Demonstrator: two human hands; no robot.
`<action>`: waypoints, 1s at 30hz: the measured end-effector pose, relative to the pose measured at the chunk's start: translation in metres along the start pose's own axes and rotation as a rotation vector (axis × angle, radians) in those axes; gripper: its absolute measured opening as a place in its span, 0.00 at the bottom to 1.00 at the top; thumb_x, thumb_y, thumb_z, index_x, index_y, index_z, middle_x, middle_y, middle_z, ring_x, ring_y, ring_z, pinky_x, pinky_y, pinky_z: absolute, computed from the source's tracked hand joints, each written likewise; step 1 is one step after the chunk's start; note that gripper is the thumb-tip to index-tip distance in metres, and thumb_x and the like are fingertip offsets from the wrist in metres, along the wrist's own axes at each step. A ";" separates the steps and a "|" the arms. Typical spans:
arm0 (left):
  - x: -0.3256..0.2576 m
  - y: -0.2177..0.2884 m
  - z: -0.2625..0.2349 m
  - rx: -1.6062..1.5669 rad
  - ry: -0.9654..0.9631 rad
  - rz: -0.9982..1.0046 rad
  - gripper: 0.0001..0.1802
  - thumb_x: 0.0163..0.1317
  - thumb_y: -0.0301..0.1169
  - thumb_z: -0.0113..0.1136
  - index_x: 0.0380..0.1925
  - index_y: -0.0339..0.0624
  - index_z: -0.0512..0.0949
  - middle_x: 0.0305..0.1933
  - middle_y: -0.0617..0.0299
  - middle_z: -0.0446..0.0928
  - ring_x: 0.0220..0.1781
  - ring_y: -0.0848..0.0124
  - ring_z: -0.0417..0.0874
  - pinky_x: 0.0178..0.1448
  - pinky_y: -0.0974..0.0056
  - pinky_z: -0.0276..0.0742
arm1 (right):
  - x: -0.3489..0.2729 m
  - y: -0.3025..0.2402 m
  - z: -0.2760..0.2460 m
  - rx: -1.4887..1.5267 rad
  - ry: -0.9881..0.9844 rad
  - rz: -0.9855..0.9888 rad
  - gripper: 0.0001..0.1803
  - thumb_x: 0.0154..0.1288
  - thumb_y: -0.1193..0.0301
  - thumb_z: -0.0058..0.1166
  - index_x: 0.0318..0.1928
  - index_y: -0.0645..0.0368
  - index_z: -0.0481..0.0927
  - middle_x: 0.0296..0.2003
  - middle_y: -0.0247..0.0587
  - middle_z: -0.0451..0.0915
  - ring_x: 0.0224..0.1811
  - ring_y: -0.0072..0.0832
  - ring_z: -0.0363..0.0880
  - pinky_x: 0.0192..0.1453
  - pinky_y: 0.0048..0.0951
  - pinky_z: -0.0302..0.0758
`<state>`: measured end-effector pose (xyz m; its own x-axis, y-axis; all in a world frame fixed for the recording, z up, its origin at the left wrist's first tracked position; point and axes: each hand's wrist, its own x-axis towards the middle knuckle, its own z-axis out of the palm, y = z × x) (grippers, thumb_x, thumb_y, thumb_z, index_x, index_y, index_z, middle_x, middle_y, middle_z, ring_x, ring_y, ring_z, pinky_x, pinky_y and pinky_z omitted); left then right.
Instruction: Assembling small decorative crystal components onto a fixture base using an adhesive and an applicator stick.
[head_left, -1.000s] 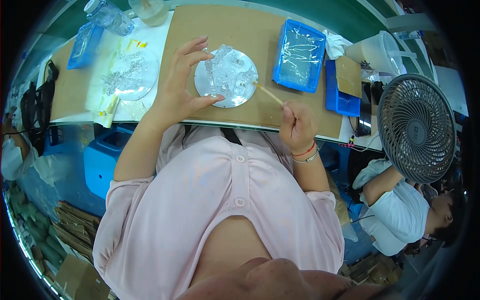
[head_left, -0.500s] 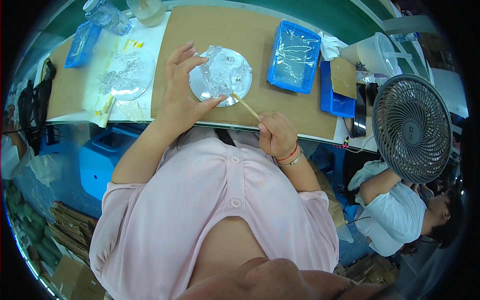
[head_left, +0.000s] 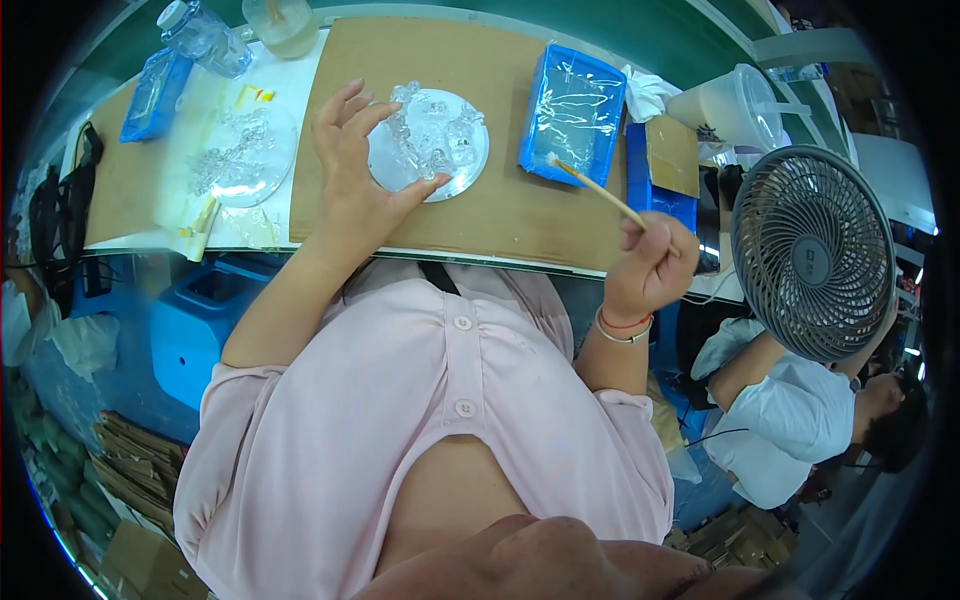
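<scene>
The left hand (head_left: 352,170) lies on the brown cardboard work mat (head_left: 520,215), fingers spread and loose, thumb and fingertips cupping the 9 o'clock edge of a round clear plate (head_left: 428,160). The hand steadies the plate rather than gripping it. On the plate sits a cluster of small clear glass-like pieces (head_left: 432,135), heaped near its centre.

The right hand (head_left: 652,265) is raised off the bench at the plate's 4 o'clock, well apart from it, fingers clenched around the lower end of a thin wooden stick (head_left: 598,188). The stick's pale tip points up and left, ending over the blue tray (head_left: 572,112), which is lined with clear film (whether the tip touches the film cannot be told).

Judgement on handling: the plate and its pieces look light, rigid, smooth and brittle, likely to slide on cardboard and to chip if knocked. The rim is the sound place to hold; the heap should not be pinched.

Further at 9 o'clock lies a second clear plate (head_left: 240,155) on white paper. A grey desk fan (head_left: 812,255) stands at 3 o'clock.
</scene>
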<state>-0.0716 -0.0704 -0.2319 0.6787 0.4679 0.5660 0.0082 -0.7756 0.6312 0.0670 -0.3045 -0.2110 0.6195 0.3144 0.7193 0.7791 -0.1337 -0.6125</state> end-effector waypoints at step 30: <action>0.001 0.001 -0.008 -0.033 -0.105 -0.016 0.47 0.39 0.38 0.77 0.61 0.44 0.65 0.65 0.50 0.65 0.65 0.53 0.66 0.67 0.55 0.63 | -0.018 -0.007 0.041 0.039 -0.277 -0.115 0.06 0.69 0.73 0.50 0.37 0.63 0.75 0.25 0.43 0.79 0.24 0.27 0.78 0.29 0.23 0.74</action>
<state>-0.0769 -0.0672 -0.2263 0.7518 0.4317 0.4984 -0.0038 -0.7530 0.6580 0.0467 -0.2712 -0.2334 0.4738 0.5701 0.6712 0.8347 -0.0477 -0.5487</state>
